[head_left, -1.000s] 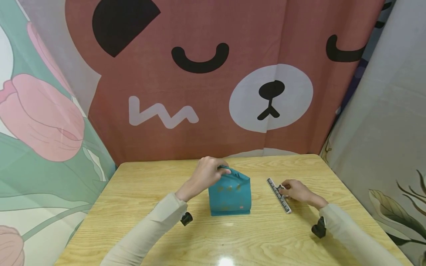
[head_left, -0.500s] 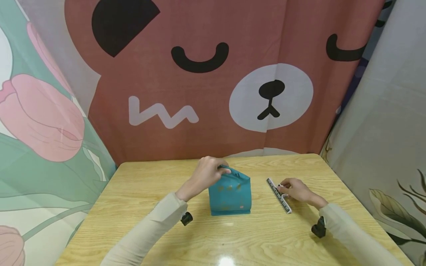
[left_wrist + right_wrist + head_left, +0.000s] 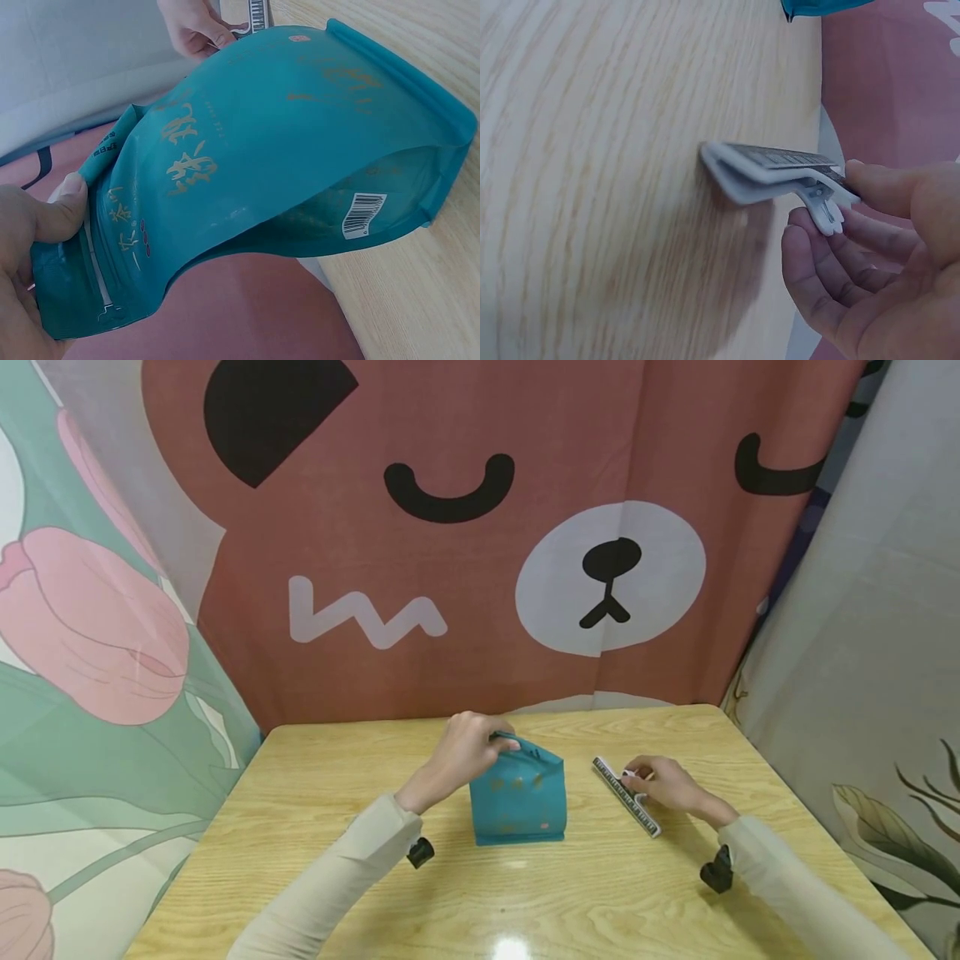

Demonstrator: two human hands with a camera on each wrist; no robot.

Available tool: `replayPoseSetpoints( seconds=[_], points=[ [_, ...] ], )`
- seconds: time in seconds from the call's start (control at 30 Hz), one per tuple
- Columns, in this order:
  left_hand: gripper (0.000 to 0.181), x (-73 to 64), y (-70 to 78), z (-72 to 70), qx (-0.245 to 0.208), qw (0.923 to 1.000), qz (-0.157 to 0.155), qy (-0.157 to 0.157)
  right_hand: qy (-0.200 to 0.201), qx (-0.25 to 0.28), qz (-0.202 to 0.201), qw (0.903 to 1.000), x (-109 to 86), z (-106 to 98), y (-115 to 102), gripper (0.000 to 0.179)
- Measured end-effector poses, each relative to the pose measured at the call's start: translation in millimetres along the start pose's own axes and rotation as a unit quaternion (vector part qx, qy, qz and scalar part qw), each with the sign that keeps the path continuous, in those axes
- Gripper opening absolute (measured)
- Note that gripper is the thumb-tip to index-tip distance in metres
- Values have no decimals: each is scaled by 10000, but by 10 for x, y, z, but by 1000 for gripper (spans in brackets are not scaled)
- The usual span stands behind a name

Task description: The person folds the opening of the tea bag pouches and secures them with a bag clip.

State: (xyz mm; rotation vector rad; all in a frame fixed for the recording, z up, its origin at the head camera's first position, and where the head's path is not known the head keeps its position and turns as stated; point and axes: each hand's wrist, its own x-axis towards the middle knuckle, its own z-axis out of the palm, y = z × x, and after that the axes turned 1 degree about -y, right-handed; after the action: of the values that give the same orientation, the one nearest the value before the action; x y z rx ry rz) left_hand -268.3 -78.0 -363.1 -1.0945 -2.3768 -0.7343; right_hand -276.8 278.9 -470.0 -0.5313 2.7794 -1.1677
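I saw clip [image 3: 627, 797] shift slightly, pinched in right hand [image 3: 668, 783]; left hand [image 3: 463, 752] gripped top of bag [image 3: 519, 802]: both held, apart.

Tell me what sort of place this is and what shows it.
Probably a makeshift indoor recording corner: a wood-grain table stands before a bear-print cloth, with a flower-print cloth hanging at the left of the head view.

From my remote seat I log plain cream sleeves [image 3: 330, 881], long, lightly creased. By each cuff [image 3: 400, 818] I note a small black camera [image 3: 717, 871]
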Motion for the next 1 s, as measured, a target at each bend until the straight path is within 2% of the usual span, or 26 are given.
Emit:
replayPoseSetpoints(
  seconds=[0.3,0.57,1.0],
  points=[
    [6,2,3,-3,19,10000,-49,37,-17,-231,-527,9983,-13,-32,-77,30],
    [6,-7,2,0,-6,10000,-59,8,-47,-97,-532,9985,-30,-23,-139,30],
    [7,9,10,-9,-14,9999,-106,-63,125,-360,-692,9969,4,-33,-177,26]
  ],
)
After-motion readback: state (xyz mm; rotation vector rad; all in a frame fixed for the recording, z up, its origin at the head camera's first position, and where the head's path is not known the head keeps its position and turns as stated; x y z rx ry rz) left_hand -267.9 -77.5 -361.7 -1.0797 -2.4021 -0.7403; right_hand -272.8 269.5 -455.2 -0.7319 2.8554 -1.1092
